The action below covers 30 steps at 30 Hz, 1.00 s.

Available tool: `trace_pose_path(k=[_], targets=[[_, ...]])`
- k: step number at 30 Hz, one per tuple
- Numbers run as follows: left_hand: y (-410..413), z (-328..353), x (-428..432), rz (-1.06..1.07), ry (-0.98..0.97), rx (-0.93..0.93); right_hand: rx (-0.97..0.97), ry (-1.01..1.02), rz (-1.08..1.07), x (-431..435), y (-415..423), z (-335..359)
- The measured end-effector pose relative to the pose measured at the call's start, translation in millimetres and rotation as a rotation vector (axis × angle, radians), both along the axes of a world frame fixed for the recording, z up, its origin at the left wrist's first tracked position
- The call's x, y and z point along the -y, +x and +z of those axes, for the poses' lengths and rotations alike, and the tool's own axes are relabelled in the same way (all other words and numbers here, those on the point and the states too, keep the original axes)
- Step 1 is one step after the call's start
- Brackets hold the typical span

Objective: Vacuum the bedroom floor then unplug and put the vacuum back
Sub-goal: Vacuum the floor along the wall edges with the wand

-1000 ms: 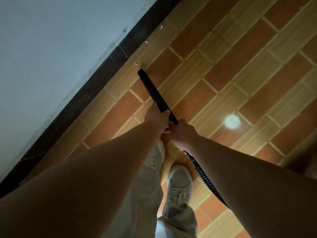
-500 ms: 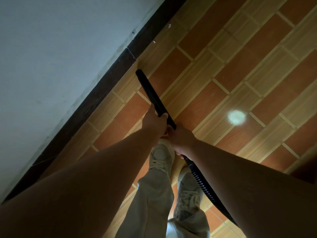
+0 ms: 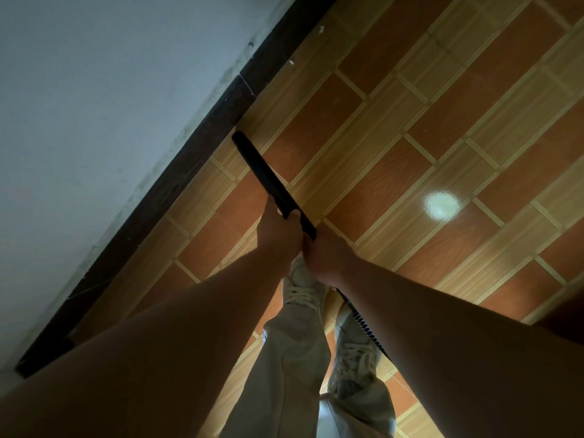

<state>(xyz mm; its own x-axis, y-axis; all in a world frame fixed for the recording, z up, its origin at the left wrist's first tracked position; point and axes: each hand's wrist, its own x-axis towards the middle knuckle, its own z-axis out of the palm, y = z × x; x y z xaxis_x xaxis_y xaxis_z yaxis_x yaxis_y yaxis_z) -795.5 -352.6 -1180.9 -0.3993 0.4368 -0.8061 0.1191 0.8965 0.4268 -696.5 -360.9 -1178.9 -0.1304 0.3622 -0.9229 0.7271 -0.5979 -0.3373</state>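
A black vacuum wand (image 3: 262, 175) slants down to the tiled floor (image 3: 395, 128), its tip right beside the dark skirting board (image 3: 196, 156). My left hand (image 3: 279, 232) is closed around the wand's upper part. My right hand (image 3: 328, 257) grips it just behind, touching the left hand. A black ribbed hose (image 3: 363, 327) runs back from under my right wrist past my shoes. The vacuum's body and its plug are out of view.
A white wall (image 3: 94, 105) fills the left side above the skirting. Small white specks (image 3: 290, 62) lie on the floor near the skirting further ahead. My two light shoes (image 3: 303, 289) stand below the hands. A bright light spot (image 3: 441, 205) shines on the tiles to the right.
I have stepped forward along the wall. The wand's tip has slid left, closer to the skirting board. Both hands keep the same grip.
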Motion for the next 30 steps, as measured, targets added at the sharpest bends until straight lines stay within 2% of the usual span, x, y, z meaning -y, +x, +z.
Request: trace_pose_path(k=[4,8,18,22,30], targets=[[-4.7,-0.4,10.1,0.013,-0.018,0.020,-0.021,0.026,-0.022,12.2,-2.7,-1.5],[-0.4,-3.8,-2.7,0.034,-0.024,0.070,0.006,0.040,0.043,0.1,6.4,8.0],[41.8,0.8,-61.2,-0.167,-0.023,0.145,0.079,0.057,0.037,-43.7,39.1,34.1],[52.0,6.2,-73.8,-0.156,-0.019,0.171,0.125,0.016,-0.137,-53.2,46.2,38.1],[56.9,0.2,-96.1,-0.137,0.021,0.144,0.094,0.000,-0.158,-78.8,54.0,30.8]])
